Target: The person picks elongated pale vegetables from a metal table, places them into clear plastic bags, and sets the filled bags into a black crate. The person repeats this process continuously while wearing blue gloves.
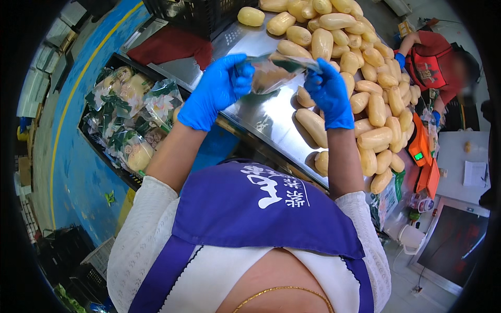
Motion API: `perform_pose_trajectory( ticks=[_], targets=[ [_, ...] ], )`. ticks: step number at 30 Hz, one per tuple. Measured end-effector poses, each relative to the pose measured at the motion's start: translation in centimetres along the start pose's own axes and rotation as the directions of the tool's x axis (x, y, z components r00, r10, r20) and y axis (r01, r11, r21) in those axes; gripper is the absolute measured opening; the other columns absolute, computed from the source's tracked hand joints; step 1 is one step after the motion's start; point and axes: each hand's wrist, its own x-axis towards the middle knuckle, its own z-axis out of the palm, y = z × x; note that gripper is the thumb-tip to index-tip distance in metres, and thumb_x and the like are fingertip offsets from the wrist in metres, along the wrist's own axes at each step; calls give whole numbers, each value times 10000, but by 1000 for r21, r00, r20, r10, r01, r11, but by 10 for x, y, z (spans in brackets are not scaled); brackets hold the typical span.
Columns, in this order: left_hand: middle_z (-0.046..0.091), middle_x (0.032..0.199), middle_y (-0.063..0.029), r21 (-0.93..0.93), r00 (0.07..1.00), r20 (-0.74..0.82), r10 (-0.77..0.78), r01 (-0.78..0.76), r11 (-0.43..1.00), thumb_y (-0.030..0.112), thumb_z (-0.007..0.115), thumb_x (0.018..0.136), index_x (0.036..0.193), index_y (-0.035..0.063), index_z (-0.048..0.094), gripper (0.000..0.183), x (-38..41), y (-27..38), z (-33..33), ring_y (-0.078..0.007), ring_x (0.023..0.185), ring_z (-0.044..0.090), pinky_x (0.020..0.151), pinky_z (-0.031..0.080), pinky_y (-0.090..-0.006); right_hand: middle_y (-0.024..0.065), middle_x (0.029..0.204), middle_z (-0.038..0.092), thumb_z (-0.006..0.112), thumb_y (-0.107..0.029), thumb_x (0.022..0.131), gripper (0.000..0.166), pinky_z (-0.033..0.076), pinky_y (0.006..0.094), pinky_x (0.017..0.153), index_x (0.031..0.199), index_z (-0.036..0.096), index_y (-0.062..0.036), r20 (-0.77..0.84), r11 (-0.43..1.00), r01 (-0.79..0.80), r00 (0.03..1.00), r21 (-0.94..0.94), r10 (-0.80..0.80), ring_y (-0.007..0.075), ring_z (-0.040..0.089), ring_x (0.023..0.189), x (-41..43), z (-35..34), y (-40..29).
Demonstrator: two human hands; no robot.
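My left hand (221, 90) and my right hand (328, 92), both in blue gloves, hold a printed clear plastic bag (272, 74) stretched between them above a metal table (270, 121). The left fingers are curled on one end of the bag and the right fingers pinch the other. Whether anything lies inside the bag I cannot tell. Peeled lotus root segments (375, 109) are heaped on the table beside and beyond my right hand. To the left of my left forearm is a black crate (105, 156) full of filled, printed bags (135, 150) of lotus root.
A co-worker (430, 62) in blue gloves is at the right, beyond the heap. Nearer are an orange scale (419, 135), more printed bags (387, 199) and a white bucket (411, 236). A red cloth (168, 47) and a black crate (184, 11) are at the upper left.
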Motion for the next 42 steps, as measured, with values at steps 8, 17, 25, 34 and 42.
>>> perform_pose_trajectory(
  ticks=[8, 17, 25, 34, 42],
  targets=[
    [577, 754, -49, -35, 997, 13, 70, -69, 997, 252, 534, 973, 829, 23, 593, 276, -2, 12, 34, -100, 534, 393, 430, 314, -231, 86, 719, 572, 564, -216, 952, 205, 390, 258, 508, 894, 584, -21, -11, 989, 139, 990, 58, -139, 161, 489, 583, -31, 26, 1],
    [666, 796, -99, -122, 987, 138, -76, 93, 988, 217, 557, 958, 933, 65, 637, 173, -11, -21, 25, -149, 585, 504, 464, 370, -256, 51, 760, 602, 615, -243, 938, 169, 426, 246, 556, 874, 605, -87, -205, 905, 416, 881, -95, -426, 147, 538, 629, -106, 22, 21],
    [638, 867, -34, 558, 942, -198, 270, -118, 821, 276, 471, 1016, 1007, 83, 620, 244, -71, -81, 122, -110, 668, 551, 554, 442, -221, 56, 777, 605, 592, -184, 936, 147, 551, 258, 610, 868, 568, -55, -63, 714, 688, 713, -130, -698, 142, 633, 652, -244, 48, 2],
    [549, 845, -64, 582, 906, 191, -378, 206, 786, 325, 449, 1021, 930, 81, 543, 278, -30, -239, 151, -145, 621, 452, 579, 388, -260, 63, 812, 628, 598, -165, 928, 129, 513, 258, 553, 950, 598, -39, -459, 321, 820, 81, -474, -885, 138, 617, 627, -484, -41, 35],
    [581, 849, -46, 820, 832, 194, -519, 152, 551, 289, 465, 999, 926, 86, 556, 234, -41, -383, 224, -117, 644, 469, 577, 366, -219, 96, 840, 629, 589, -139, 933, 116, 510, 295, 616, 923, 606, -25, -550, 11, 639, -652, -769, -521, 211, 637, 714, -683, -141, 97]
  ],
)
